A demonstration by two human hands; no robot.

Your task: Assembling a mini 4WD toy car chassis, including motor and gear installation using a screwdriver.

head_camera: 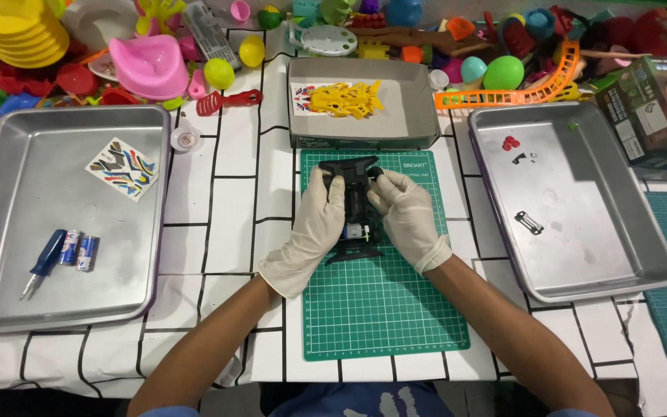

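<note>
A black toy car chassis (355, 171) lies on the green cutting mat (384, 309), with a small motor showing between my hands. My left hand (314, 224), in a white glove, grips the chassis from the left side. On the right side of the chassis is my right hand (404, 212), also gloved, with its fingers pressing near the front end. Both hands hold the chassis low over the mat. Much of the chassis body is hidden under my fingers.
A metal tray (9, 301) at left holds a sticker sheet (122, 167), a blue screwdriver (44, 262) and two batteries (79, 251). Another metal tray (619, 255) at right holds small parts. A grey box (418, 116) with yellow plastic parts (345, 99) stands behind the mat. Colourful toys crowd the back.
</note>
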